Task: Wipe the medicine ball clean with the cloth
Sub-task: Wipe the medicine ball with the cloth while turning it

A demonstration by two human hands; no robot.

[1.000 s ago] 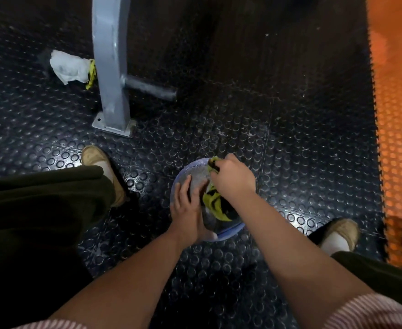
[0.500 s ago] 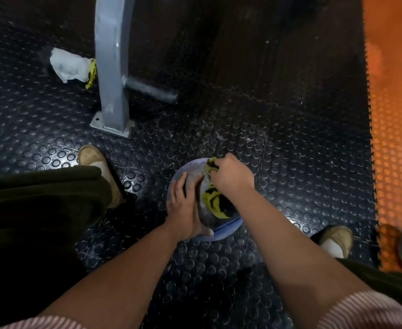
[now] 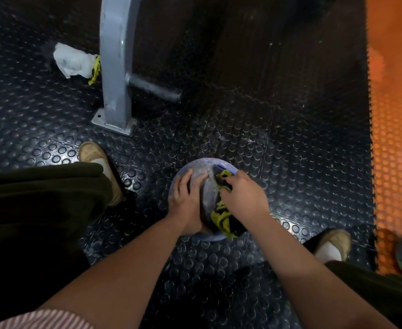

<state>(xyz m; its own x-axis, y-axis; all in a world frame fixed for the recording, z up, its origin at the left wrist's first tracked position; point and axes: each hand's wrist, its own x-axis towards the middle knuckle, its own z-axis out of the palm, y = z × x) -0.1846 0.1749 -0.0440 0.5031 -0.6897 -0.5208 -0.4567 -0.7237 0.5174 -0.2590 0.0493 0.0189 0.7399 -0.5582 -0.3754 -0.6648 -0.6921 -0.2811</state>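
Medicine ball point(image 3: 206, 186), grey-blue and dusty, sits on the studded black floor point(image 3: 278, 143), just ahead of the crouching person. Left hand point(image 3: 185, 205) rests flat on its left side, fingers spread and fairly straight. Right hand point(image 3: 244, 198) curls round a yellow and black cloth point(image 3: 221, 218), pressing it onto the ball's right side. A grey metal post point(image 3: 114, 67) stands beyond, with a crumpled white rag point(image 3: 73, 60) beside it.
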